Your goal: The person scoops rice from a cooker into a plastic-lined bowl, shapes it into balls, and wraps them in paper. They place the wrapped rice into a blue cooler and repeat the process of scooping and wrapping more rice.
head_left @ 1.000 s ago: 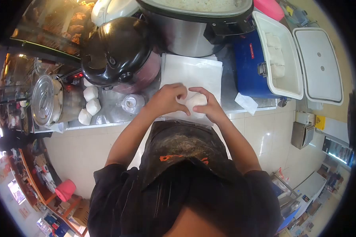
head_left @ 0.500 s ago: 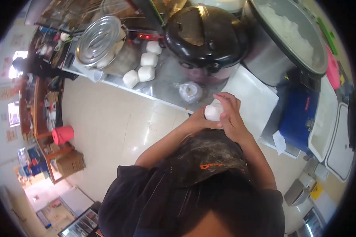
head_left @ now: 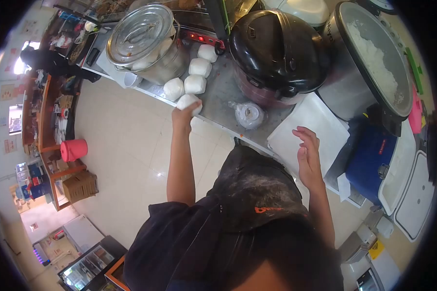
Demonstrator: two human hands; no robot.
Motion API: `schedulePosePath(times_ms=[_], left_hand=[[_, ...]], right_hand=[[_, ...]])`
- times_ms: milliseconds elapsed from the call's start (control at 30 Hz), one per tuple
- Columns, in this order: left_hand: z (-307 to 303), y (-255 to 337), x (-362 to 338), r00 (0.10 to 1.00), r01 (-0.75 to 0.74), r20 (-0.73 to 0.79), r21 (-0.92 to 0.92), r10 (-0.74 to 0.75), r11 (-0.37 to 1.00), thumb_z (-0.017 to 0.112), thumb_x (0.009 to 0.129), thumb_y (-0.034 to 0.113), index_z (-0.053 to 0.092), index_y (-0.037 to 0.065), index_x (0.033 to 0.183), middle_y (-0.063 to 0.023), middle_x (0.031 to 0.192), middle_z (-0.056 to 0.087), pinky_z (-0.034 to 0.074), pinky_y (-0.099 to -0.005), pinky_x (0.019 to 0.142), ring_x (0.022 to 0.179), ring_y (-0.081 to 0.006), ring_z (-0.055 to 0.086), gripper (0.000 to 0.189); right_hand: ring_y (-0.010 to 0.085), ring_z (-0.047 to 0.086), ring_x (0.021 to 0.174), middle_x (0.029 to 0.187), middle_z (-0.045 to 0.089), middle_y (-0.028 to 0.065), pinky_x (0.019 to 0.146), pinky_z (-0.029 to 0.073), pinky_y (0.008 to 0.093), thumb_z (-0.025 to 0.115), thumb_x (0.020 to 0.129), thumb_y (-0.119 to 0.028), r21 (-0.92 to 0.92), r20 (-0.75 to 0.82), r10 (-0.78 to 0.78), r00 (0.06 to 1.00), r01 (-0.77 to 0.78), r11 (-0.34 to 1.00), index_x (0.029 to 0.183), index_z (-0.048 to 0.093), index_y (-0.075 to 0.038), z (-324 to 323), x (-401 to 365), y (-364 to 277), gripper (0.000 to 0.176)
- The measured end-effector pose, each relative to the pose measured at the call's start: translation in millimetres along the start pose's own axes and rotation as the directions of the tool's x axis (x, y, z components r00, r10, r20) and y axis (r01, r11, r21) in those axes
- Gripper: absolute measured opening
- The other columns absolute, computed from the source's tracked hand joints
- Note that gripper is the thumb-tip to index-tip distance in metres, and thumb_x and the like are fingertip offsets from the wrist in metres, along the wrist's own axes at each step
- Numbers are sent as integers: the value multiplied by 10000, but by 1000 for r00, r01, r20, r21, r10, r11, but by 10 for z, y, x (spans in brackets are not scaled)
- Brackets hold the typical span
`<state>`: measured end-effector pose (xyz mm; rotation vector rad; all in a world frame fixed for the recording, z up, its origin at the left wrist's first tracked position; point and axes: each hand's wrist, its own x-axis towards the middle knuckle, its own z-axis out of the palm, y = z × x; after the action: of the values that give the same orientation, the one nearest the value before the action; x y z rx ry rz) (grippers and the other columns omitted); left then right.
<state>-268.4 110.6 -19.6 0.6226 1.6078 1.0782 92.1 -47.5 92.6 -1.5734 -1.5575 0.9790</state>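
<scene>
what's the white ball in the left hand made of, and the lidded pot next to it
The white ball in the left hand looks like soft dough, matte, smooth and rounded, though I can't be sure; the lidded pot is metal, probably stainless steel, polished, with bright reflections on the lid.

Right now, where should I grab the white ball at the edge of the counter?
Cup the white ball around its rounded near side, coming from the open edge of the counter, as the left hand does. Other balls crowd its far side, so there is probably little room there.
</scene>
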Motion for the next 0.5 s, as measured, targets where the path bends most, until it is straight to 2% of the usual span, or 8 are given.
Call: schedulePosePath(times_ms=[100,133,233,300,433,500], left_hand=[[61,41,208,981,110,-116,-310,-153,944,865,675,177,553,-128,1185,-188,1121,633,531,-371,840,990,-273,654,671],[81,41,201,977,104,-156,-259,-148,960,862,689,217,534,-146,1180,-212,1131,614,534,-376,844,971,-285,654,693],[158,-59,198,958,-57,-285,-47,41,997,863,697,236,521,-143,1180,-221,1147,602,533,-378,874,973,-297,646,703],[226,-125,149,939,-27,-344,-60,5,998,871,697,284,508,-139,1179,-224,1157,587,528,-378,878,1012,-296,627,737],[306,-248,110,876,2,-479,-101,-50,995,886,687,373,483,-115,1174,-223,1161,547,515,-391,864,1099,-282,576,799],[438,-349,80,810,-120,-580,-19,87,993,897,670,393,480,-100,1153,-218,1152,533,506,-401,855,1087,-285,565,806]], right_hand=[[320,403,1231,1385,443,165,1016,343,404,467,932,-140,-26,-35,-6,999,5,1000,1307,524,-78,-62,-13,-61,384],[320,404,1230,1383,444,165,1018,341,405,469,933,-145,-29,-44,-9,999,7,1000,1305,525,-77,-83,-10,-97,383],[320,408,1226,1377,450,166,1017,342,408,470,938,-165,-66,-68,-31,997,26,997,1303,528,-77,-131,-33,-155,380],[318,412,1221,1372,457,167,1011,350,410,469,942,-182,-131,-82,-73,994,61,990,1302,530,-79,-176,-55,-130,379],[330,414,1218,1363,465,174,1031,331,421,470,944,-209,-88,-138,0,990,-13,996,1294,533,-66,-231,-170,-65,383],[337,413,1217,1361,465,178,1046,314,426,475,939,-211,-33,-170,53,984,-59,998,1290,534,-58,-238,-240,-42,387]])
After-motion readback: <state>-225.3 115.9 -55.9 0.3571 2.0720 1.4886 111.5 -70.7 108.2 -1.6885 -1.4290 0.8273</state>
